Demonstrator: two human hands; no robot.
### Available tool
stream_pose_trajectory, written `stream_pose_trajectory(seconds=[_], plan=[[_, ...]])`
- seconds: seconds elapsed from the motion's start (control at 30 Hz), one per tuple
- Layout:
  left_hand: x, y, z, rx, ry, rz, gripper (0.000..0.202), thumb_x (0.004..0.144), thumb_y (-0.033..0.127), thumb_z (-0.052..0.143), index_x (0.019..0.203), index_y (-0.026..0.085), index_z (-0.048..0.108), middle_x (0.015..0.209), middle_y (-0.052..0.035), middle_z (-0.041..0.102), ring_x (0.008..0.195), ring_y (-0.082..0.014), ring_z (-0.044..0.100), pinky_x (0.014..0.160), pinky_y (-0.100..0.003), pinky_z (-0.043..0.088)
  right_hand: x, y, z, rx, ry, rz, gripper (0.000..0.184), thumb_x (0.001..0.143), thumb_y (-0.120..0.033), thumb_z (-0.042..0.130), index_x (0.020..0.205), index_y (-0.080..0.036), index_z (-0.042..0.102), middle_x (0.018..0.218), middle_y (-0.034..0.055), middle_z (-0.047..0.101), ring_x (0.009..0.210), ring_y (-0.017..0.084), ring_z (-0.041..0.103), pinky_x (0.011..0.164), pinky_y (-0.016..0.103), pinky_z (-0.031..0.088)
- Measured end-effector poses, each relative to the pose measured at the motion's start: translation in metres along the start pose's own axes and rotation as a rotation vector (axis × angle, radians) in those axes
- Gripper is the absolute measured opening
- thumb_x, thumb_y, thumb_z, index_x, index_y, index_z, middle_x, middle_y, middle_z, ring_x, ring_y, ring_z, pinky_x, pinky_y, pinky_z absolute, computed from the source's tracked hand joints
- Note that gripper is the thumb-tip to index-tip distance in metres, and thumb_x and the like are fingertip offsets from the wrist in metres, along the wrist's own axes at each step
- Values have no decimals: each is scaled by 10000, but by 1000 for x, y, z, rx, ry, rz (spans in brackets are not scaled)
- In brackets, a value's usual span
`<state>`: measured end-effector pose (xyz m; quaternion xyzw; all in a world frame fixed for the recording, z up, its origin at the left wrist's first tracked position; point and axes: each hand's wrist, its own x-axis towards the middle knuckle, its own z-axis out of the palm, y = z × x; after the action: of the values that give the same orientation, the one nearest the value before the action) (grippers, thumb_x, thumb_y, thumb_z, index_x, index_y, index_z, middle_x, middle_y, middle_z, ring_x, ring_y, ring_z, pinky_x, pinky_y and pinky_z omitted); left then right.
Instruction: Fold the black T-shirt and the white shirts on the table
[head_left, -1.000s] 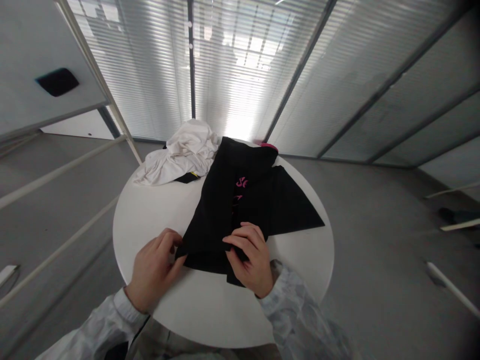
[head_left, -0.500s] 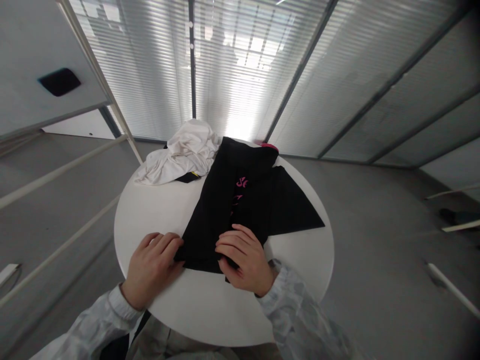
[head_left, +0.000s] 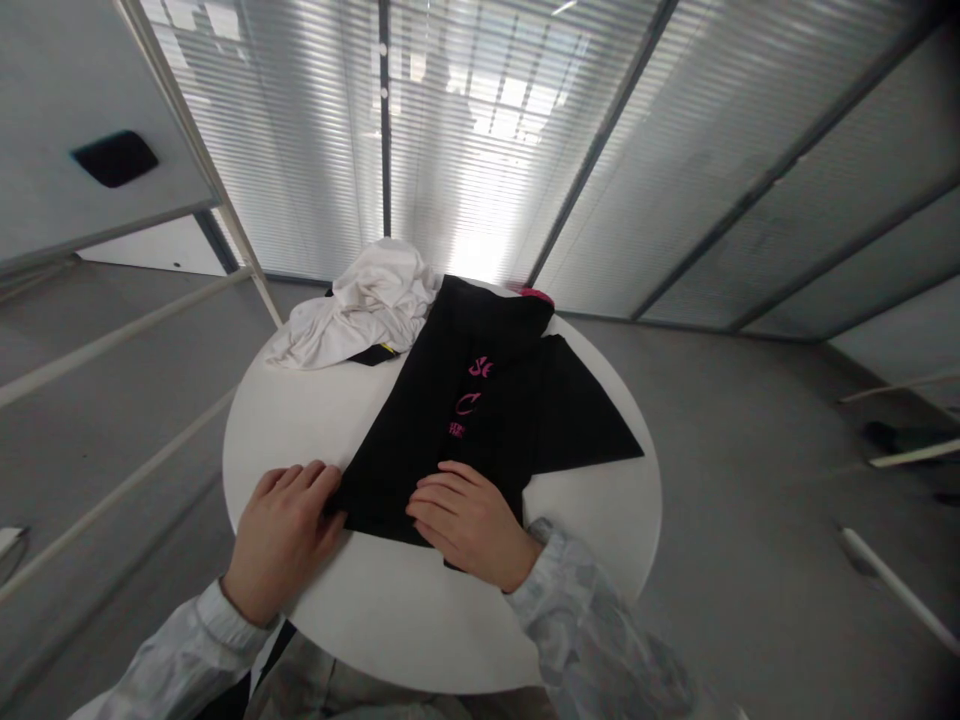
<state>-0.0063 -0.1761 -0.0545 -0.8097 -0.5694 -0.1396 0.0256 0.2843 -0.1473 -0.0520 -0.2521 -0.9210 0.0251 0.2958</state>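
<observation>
A black garment with pink lettering [head_left: 480, 400] lies partly folded on the round white table [head_left: 300, 420], one flap sticking out to the right. My left hand [head_left: 279, 528] rests at the garment's near left corner, fingers together and curled over its edge. My right hand [head_left: 465, 520] lies flat on the near hem, fingers stretched toward the left, pressing the cloth down.
A crumpled white garment [head_left: 360, 310] sits at the table's far left, over a dark item. A bit of pink cloth [head_left: 536, 296] shows at the far edge. Glass walls with blinds stand behind. White rails [head_left: 112, 345] run at the left. Grey floor surrounds the table.
Both hands have slid leftward and down onto the near hem. The right hand went from pinching a fold to lying flat. The fold has flattened, showing more pink lettering.
</observation>
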Motion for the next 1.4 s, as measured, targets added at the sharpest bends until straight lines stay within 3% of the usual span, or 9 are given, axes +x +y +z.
stream_pose_trajectory(seconds=[0.17, 0.27, 0.4, 0.6, 0.73, 0.83, 1.07, 1.23, 1.4], plan=[[-6, -10, 2, -115, 44, 30, 148, 906, 227, 675, 1041, 232, 615, 1043, -84, 714, 970, -323, 681, 925, -498, 478, -4, 2, 8, 1, -21, -5, 124, 1072, -235, 692, 1180, -240, 753, 1162, 19, 832, 1153, 167, 761, 1154, 397, 561], [-7, -14, 2, -188, 116, 135, 225, 922, 201, 678, 1141, 232, 641, 1169, -93, 725, 1070, -306, 683, 1005, -481, 476, -5, 2, 10, 4, -32, 0, 133, 1073, -229, 689, 1182, -243, 764, 1164, 24, 833, 1168, 167, 763, 1141, 384, 570], [-4, -14, 0, -223, 118, 262, 203, 957, 145, 646, 1131, 247, 663, 1131, -61, 740, 1032, -270, 685, 982, -441, 484, -3, 0, 6, 16, -12, -5, 148, 1085, -211, 663, 1200, -225, 755, 1161, 29, 835, 1170, 168, 768, 1136, 378, 575], [-6, -14, -1, -162, 103, 73, 168, 861, 155, 685, 995, 235, 626, 978, -62, 707, 900, -290, 655, 883, -459, 490, 0, -4, 4, 18, -27, -1, 164, 1098, -165, 619, 1171, -237, 747, 1151, 36, 829, 1170, 177, 759, 1128, 389, 574], [-4, -14, -1, -195, 67, 86, 221, 804, 121, 667, 979, 244, 608, 1035, -73, 713, 957, -298, 669, 907, -463, 505, 1, -5, 7, 31, -99, 24, 121, 1090, -174, 630, 1096, -227, 738, 1091, 37, 812, 1065, 175, 760, 1088, 387, 582], [-2, -15, 0, -233, 59, 153, 235, 802, 99, 646, 981, 246, 606, 1105, -86, 722, 1032, -308, 674, 935, -463, 526, 2, -7, 5, 43, -83, 52, 138, 1075, -196, 649, 1186, -222, 728, 1199, 66, 790, 1088, 193, 745, 1080, 404, 589], [-3, -16, 2, -227, 61, 223, 252, 825, 55, 624, 998, 238, 634, 1104, -80, 719, 1047, -297, 668, 955, -453, 542, 5, -10, -4, -50, -61, 163, 450, 1045, -181, 676, 1489, -232, 623, 1515, 116, 663, 1356, 273, 629, 1203, 505, 527], [-4, -21, 1, -217, 35, 263, 186, 890, 120, 653, 1032, 240, 661, 1118, -85, 718, 1074, -295, 667, 992, -469, 537, 3, -5, -2, -60, -37, 149, 146, 1062, -167, 675, 1171, -235, 746, 1281, 60, 771, 1245, 230, 672, 1208, 479, 510], [5, -22, -18, -227, -24, 373, 171, 869, 181, 665, 1023, 249, 693, 1045, -58, 733, 1018, -274, 699, 1148, -541, 500, 0, -5, 1, 1, -121, 80, 128, 1046, -137, 673, 1113, -229, 732, 1055, 26, 790, 1048, 191, 708, 1237, 458, 475]])
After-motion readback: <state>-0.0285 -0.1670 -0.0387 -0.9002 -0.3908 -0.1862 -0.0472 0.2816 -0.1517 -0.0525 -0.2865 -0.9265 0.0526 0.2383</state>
